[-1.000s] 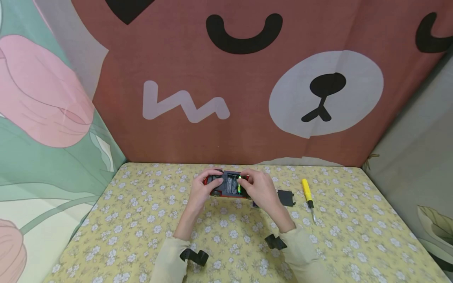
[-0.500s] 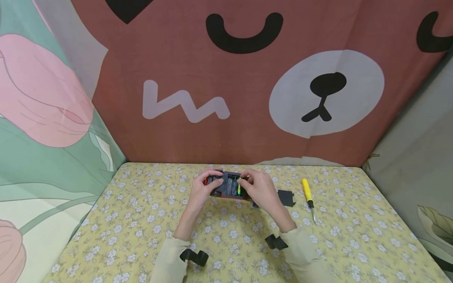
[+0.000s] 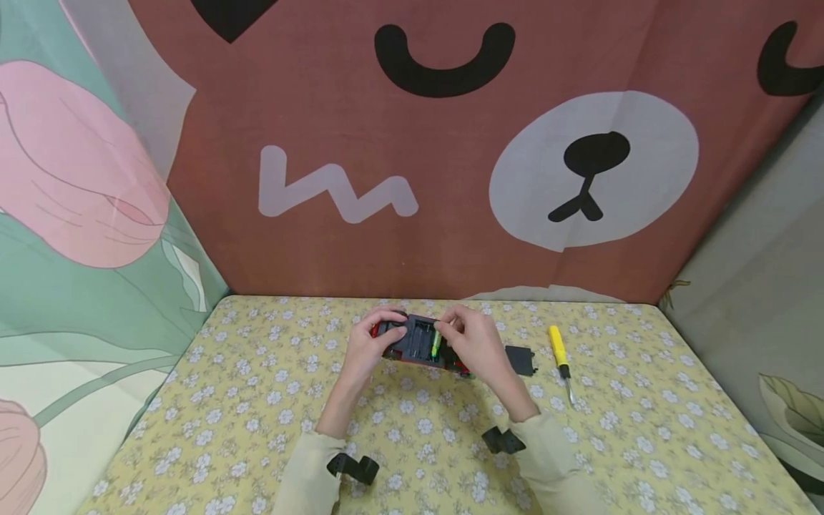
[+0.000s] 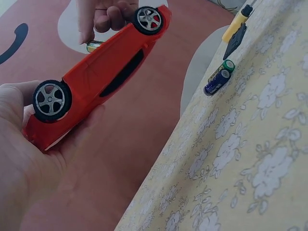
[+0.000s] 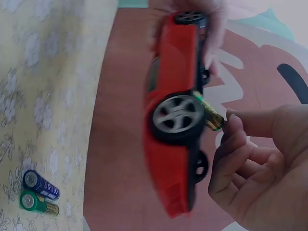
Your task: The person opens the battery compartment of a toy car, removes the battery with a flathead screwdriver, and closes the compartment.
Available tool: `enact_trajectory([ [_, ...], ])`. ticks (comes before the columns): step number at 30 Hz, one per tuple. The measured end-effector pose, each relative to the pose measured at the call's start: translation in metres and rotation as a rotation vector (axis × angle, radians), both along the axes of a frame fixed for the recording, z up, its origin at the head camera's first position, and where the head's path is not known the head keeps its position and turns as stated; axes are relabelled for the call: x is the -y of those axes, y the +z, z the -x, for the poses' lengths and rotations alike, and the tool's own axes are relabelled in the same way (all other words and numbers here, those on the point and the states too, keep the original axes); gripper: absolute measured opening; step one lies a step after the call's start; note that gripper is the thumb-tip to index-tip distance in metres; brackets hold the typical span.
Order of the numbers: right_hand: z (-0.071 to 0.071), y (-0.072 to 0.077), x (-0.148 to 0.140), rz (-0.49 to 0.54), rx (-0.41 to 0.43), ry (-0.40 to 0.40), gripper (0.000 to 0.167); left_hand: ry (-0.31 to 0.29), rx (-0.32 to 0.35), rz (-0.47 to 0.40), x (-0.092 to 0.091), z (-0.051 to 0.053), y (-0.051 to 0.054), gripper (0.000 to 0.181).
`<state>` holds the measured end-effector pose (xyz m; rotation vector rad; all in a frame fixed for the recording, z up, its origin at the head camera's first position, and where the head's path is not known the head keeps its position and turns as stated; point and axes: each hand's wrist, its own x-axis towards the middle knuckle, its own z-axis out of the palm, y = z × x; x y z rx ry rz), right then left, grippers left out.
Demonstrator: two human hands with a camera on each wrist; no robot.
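My left hand [image 3: 363,347] grips one end of a red toy car [image 4: 106,72], its dark underside up and a battery compartment [image 3: 421,340] uncovered. Between thumb and finger, my right hand [image 3: 478,345] pinches the end of a green-and-gold battery [image 5: 211,114]. That battery slants out at the compartment's right side; the right wrist view shows its pinched end standing clear of the car's underside. Its other end is hidden by the car in that view. A blue battery [image 5: 41,184] and a green battery [image 5: 38,202] lie side by side on the cloth.
A black battery cover [image 3: 520,360] lies on the flowered tablecloth [image 3: 412,443] to the right of my right hand. Beyond it is a yellow screwdriver [image 3: 558,349], its metal tip toward me. A printed curtain [image 3: 412,243] hangs behind the table.
The car has turned slightly, its right end dropping lower and toward me. The battery leans more, and my right fingers have shifted up toward its far end.
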<state>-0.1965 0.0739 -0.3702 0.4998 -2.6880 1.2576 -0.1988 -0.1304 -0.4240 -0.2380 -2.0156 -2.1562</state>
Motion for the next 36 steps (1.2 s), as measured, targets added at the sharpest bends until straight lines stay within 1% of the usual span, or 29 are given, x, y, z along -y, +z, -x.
enact_trajectory([
  [4, 0.0001, 0.0006, -0.0002, 0.016, 0.01, 0.0, 0.009, -0.002, -0.003, 0.004, 0.0006, -0.0001, -0.0011, 0.02],
  [10, 0.0002, 0.0007, 0.0006, 0.013, 0.004, -0.009, 0.007, -0.004, -0.002, -0.022, 0.0007, 0.0003, -0.002, 0.02],
  [16, -0.0009, 0.0006, 0.0005, 0.025, 0.002, -0.014, 0.012, 0.0, 0.003, -0.027, 0.0003, 0.0003, -0.0016, 0.02],
  [21, -0.0015, 0.0001, 0.0, 0.01, -0.007, 0.003, 0.017, 0.011, -0.002, -0.024, 0.0, 0.0007, -0.0017, 0.019],
  [27, -0.0012, -0.0008, -0.0002, 0.013, -0.006, 0.034, 0.017, 0.008, -0.001, -0.023, -0.0002, 0.0015, -0.0022, 0.019],
  [36, -0.0023, 0.0022, 0.0011, 0.056, -0.023, 0.028, 0.018, 0.009, 0.014, -0.042, -0.0009, 0.0012, 0.0005, 0.021],
])
